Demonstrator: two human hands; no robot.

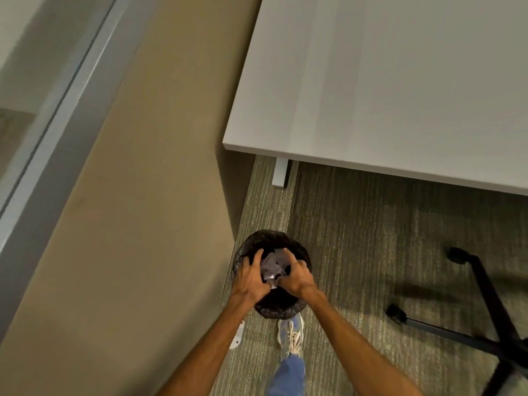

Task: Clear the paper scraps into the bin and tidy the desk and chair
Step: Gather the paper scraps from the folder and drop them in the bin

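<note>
- Paper scraps (273, 267): one crumpled white-grey wad, held directly over the open mouth of the bin (271, 238); placement judged deliberate, so that a release drops it straight in.
- Left hand (251, 277): grip partly closed, fingers (257, 257) spread and curled round the wad's left side.
- Right hand (294, 277): grip likewise partly closed, cupping the wad's right side; the two hands press toward each other, apparently to keep loose pieces from falling onto the carpet.
- Orientation of wad: irregular lump, no firm facing; its longer extent runs roughly away from the person, one small end poking out toward the wrists.
- Bin: round, black-lined, upright on the carpet, mouth upward, beside the wall and near the corner of the worktop (400, 81).
- Worktop: no scraps visible on the part in view.
- Chair base (485, 332): black, castors on carpet, well apart from the bin; seat not in view.
</note>
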